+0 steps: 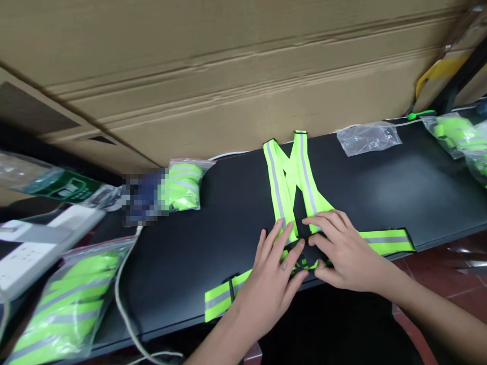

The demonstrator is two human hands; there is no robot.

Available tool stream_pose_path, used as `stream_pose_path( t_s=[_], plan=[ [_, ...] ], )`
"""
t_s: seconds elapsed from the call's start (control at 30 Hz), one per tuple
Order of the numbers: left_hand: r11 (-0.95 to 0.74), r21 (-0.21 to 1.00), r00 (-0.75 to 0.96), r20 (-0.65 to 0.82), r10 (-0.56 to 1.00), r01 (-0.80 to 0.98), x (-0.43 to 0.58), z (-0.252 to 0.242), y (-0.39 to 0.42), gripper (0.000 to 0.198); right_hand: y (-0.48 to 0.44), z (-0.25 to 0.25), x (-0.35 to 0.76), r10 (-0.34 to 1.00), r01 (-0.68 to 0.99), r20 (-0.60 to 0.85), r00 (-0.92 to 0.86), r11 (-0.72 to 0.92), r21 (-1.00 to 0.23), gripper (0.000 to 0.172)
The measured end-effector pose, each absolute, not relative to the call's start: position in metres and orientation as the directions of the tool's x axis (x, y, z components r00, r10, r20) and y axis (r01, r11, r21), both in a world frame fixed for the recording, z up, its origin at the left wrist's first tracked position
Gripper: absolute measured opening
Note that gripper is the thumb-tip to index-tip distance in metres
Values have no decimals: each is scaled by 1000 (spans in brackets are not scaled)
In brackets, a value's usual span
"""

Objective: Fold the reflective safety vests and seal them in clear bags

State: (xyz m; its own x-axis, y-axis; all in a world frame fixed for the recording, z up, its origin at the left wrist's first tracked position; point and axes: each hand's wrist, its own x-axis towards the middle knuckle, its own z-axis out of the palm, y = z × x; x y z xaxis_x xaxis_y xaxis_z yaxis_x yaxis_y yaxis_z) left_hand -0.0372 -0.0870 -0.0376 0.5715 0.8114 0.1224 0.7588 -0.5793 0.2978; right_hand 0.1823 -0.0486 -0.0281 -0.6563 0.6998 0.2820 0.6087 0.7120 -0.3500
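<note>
A neon-yellow reflective harness (309, 195) with grey stripes lies spread on the black table. Its two shoulder straps cross near the back edge, and its waist strap (388, 241) runs out along the front edge to both sides. My left hand (276, 271) rests on the lower left of the straps with its fingers stretched and apart. Opposite it, my right hand (338, 253) has bent, separated fingers touching the lower right strap. Between my fingertips is a dark buckle area (302, 258), partly hidden by the hands.
Bagged reflective harnesses lie at the left front (72, 299), left back (184, 185) and far right (458, 132). A clear plastic bag (368, 138) lies at the back. Large cardboard (243, 96) stands behind the table (167, 274). A white power strip (41, 253) and cable (119, 289) are at left.
</note>
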Motion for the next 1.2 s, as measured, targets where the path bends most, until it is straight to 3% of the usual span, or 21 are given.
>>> stream_pose_path(
  t_s=[0.27,0.43,0.53,0.63,0.77,0.87,1.0,1.2],
  plan=[
    [-643,290,644,105,758,709,-46,-29,-86,40,-61,-31,198,668,625,379,-640,740,-249,26],
    [-618,296,620,100,778,728,-53,-28,-87,39,-62,-32,206,737,696,322,-594,672,-252,27],
    [-627,258,617,129,776,735,-48,-22,-87,44,-66,-31,206,728,692,305,-614,682,-237,35],
    [-646,246,611,211,763,723,-32,-16,-90,51,-74,-29,213,681,649,402,-613,723,-237,44],
    [-688,289,641,250,726,666,-7,-21,-94,47,-83,-29,242,733,748,568,-376,601,-281,50],
    [-695,255,660,220,718,672,2,-31,-93,49,-85,-37,266,835,864,452,-315,450,-228,52],
    [-659,288,636,181,750,695,-3,-37,-92,52,-87,-52,283,892,904,268,-365,408,-125,53],
    [-629,330,624,137,770,704,-6,-32,-92,52,-74,-32,297,862,840,244,-445,496,-219,47]
  ],
)
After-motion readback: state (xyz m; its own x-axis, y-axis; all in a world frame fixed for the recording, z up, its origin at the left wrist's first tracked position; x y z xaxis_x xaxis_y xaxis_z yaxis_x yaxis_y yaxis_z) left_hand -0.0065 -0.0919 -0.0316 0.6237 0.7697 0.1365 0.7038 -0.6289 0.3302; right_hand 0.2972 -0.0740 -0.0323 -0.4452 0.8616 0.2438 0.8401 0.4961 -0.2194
